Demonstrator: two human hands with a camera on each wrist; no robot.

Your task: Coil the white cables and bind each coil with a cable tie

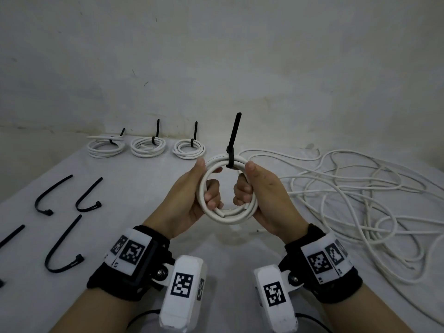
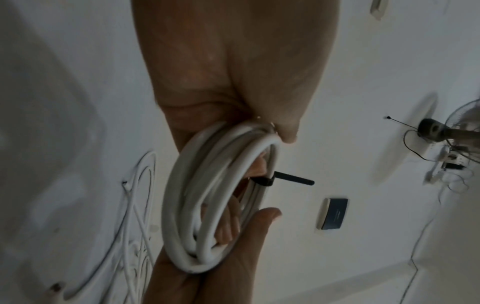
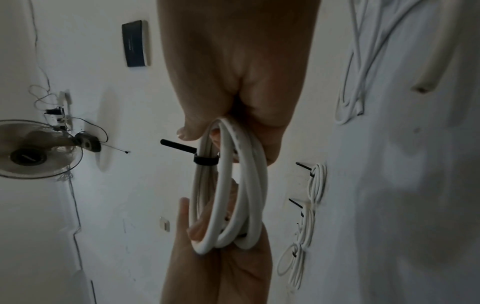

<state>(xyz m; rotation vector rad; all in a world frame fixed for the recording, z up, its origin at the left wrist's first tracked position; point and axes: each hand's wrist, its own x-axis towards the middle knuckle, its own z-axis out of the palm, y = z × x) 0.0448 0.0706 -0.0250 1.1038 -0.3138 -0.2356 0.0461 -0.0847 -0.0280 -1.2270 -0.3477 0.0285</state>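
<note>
A small white cable coil point(image 1: 240, 216) is held upright above the table's middle, with both hands on it. My left hand point(image 1: 206, 179) grips its left side, thumb on the top and fingers curled through the ring. On the other side my right hand point(image 1: 246, 180) grips it the same way. A black cable tie point(image 1: 230, 159) is wrapped round the top of the coil between the two thumbs, and its tail stands straight up. The wrist views show the coil point(image 2: 182, 205) point(image 3: 246, 195) edge-on, with the tie point(image 2: 262, 182) point(image 3: 205, 160) closed round its strands.
Three bound coils point(image 1: 105, 146) point(image 1: 147, 146) point(image 1: 188, 150) lie in a row at the back by the wall. A tangle of loose white cable point(image 1: 348, 188) covers the right side of the table. Several loose black ties point(image 1: 51, 195) point(image 1: 62, 246) lie at the left.
</note>
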